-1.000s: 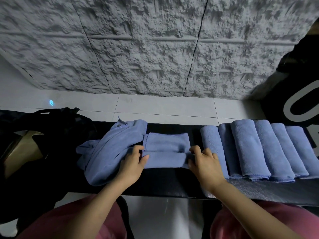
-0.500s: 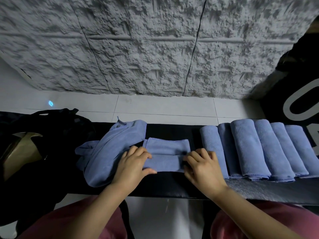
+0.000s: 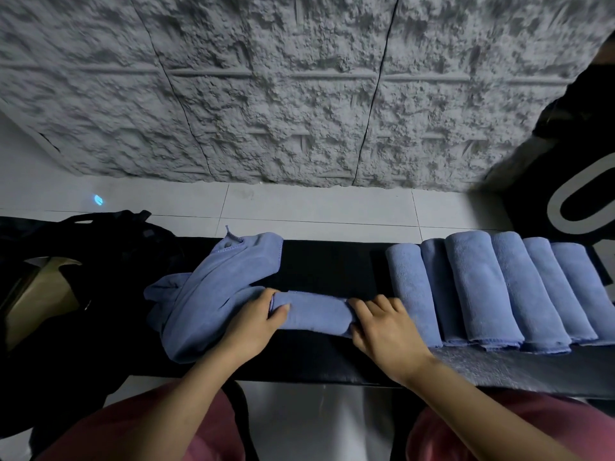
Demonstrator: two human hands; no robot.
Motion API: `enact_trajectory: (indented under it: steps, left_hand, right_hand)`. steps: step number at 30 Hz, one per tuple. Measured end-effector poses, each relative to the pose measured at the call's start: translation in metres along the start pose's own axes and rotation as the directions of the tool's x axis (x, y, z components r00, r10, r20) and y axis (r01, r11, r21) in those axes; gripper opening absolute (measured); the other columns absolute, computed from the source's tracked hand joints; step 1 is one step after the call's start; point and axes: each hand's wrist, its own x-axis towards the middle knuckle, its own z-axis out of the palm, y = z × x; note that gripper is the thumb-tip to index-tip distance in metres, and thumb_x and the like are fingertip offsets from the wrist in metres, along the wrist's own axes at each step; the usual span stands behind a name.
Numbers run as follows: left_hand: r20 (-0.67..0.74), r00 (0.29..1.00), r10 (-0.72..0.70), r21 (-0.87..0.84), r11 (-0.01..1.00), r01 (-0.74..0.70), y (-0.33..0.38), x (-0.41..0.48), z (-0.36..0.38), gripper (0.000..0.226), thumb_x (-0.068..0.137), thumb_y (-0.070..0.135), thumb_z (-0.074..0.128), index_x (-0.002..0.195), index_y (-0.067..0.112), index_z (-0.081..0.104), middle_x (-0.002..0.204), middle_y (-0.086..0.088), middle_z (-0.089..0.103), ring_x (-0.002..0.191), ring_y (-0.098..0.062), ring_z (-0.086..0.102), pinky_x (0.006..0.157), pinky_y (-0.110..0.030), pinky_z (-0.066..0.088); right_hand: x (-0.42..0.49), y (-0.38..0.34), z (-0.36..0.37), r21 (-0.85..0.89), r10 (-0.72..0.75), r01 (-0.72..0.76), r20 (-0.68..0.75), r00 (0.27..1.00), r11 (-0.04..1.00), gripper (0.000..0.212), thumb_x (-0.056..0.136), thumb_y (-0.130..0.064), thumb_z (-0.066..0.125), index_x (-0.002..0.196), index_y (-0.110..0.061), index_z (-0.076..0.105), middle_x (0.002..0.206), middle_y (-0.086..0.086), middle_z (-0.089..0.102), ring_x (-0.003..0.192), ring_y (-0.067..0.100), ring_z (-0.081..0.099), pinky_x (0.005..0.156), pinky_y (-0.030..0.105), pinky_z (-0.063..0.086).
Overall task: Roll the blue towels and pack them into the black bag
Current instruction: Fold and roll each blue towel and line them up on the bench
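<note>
Now, nearest: left hand [image 3: 256, 322] and right hand [image 3: 386, 324], fingers curled round the ends of one blue towel [image 3: 316, 312] on the bench [image 3: 319, 357]. Its flat tail of a moment ago is wound in, so the roll looks finished. Beyond: loose towel [image 3: 213, 287], finished rolls [image 3: 482, 287] right, black bag [image 3: 100, 261] left.

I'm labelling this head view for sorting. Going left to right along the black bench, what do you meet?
black bag → unrolled blue towel → left hand → held towel roll → right hand → row of rolled towels
</note>
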Motion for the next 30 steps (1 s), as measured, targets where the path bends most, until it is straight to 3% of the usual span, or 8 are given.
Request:
enact_trajectory:
  steps: [7, 11, 15, 19, 21, 25, 27, 30]
  left_hand:
    - [-0.132, 0.979, -0.154, -0.105, 0.984, 0.141, 0.006, 0.0, 0.002, 0.034, 0.085, 0.045, 0.06, 0.099, 0.019, 0.043, 0.082, 0.001, 0.058, 0.067, -0.019, 0.059, 0.058, -0.026, 0.045]
    - [0.243, 0.889, -0.389, -0.468, 0.755, 0.459, 0.022, -0.004, 0.001, 0.05, 0.088, 0.051, 0.055, 0.123, 0.02, 0.035, 0.092, -0.021, 0.067, 0.063, -0.028, 0.071, 0.057, -0.032, 0.058]
    - [0.283, 0.919, -0.273, -0.737, 0.551, 0.391, 0.033, 0.0, 0.004, 0.031, 0.091, 0.029, 0.06, 0.118, 0.015, 0.051, 0.115, -0.011, 0.064, 0.095, -0.022, 0.068, 0.079, -0.032, 0.057]
    - [0.217, 0.939, -0.266, -0.801, 0.502, 0.327, 0.048, 0.002, 0.0, 0.03, 0.087, 0.019, 0.065, 0.114, 0.01, 0.056, 0.113, -0.009, 0.066, 0.102, -0.019, 0.065, 0.081, -0.032, 0.055]
    - [0.159, 0.959, -0.235, -0.814, 0.518, 0.262, 0.059, 0.001, -0.008, 0.027, 0.085, 0.019, 0.067, 0.109, 0.01, 0.059, 0.108, -0.009, 0.067, 0.103, -0.02, 0.064, 0.083, -0.037, 0.054]
    - [0.15, 0.98, -0.128, -0.88, 0.435, 0.192, 0.087, 0.0, -0.029, 0.009, 0.09, 0.01, 0.056, 0.094, 0.018, 0.057, 0.083, -0.001, 0.069, 0.081, -0.02, 0.066, 0.072, -0.035, 0.052]
    - [0.209, 0.976, -0.064, -0.905, 0.365, 0.218, 0.102, -0.006, -0.033, 0.01, 0.087, 0.01, 0.054, 0.095, 0.015, 0.058, 0.073, 0.001, 0.071, 0.07, -0.016, 0.068, 0.067, -0.035, 0.052]
    - [0.222, 0.961, 0.167, -0.912, 0.385, 0.143, 0.124, -0.019, -0.038, 0.01, 0.065, 0.019, 0.068, 0.074, 0.017, 0.071, 0.066, 0.003, 0.068, 0.068, -0.011, 0.067, 0.068, -0.027, 0.054]
  right_hand:
    - [0.002, -0.006, 0.0, 0.042, 0.063, -0.069, 0.132, 0.989, 0.997, 0.031, 0.08, -0.038, 0.04, 0.091, -0.022, 0.064, 0.058, -0.005, 0.061, 0.06, 0.018, 0.057, 0.057, 0.03, 0.047]
    - [-0.001, -0.003, -0.001, 0.122, 0.026, -0.051, 0.198, 0.98, 0.991, 0.044, 0.083, -0.041, 0.028, 0.106, -0.021, 0.059, 0.074, -0.004, 0.066, 0.075, 0.021, 0.059, 0.069, 0.033, 0.046]
    - [-0.005, -0.001, -0.007, 0.226, -0.056, -0.002, 0.247, 0.967, 0.974, 0.067, 0.077, -0.046, 0.005, 0.125, -0.021, 0.045, 0.102, 0.0, 0.062, 0.097, 0.022, 0.049, 0.082, 0.029, 0.032]
    - [-0.012, 0.002, -0.017, 0.382, -0.078, -0.049, 0.312, 0.947, 0.923, 0.033, 0.097, -0.035, 0.03, 0.124, -0.021, 0.042, 0.105, -0.001, 0.058, 0.095, 0.018, 0.046, 0.084, 0.029, 0.034]
    - [-0.013, 0.005, -0.029, 0.512, -0.097, -0.069, 0.29, 0.952, 0.856, 0.032, 0.095, -0.045, 0.042, 0.121, -0.027, 0.047, 0.105, -0.01, 0.057, 0.096, 0.011, 0.044, 0.086, 0.027, 0.037]
    - [-0.012, 0.01, -0.063, 0.84, 0.115, -0.156, 0.113, 0.987, 0.52, 0.033, 0.087, -0.061, 0.044, 0.095, -0.032, 0.059, 0.097, -0.014, 0.056, 0.098, 0.01, 0.05, 0.087, 0.023, 0.04]
    - [-0.011, 0.009, -0.077, 0.942, 0.171, -0.273, 0.242, 0.955, 0.194, 0.048, 0.084, -0.065, 0.043, 0.102, -0.023, 0.06, 0.104, -0.009, 0.06, 0.103, 0.012, 0.054, 0.092, 0.027, 0.042]
    - [-0.011, 0.005, -0.089, 0.833, 0.008, -0.495, 0.513, 0.859, -0.245, 0.082, 0.077, -0.079, 0.039, 0.123, -0.013, 0.057, 0.125, 0.015, 0.058, 0.116, 0.027, 0.054, 0.104, 0.044, 0.039]
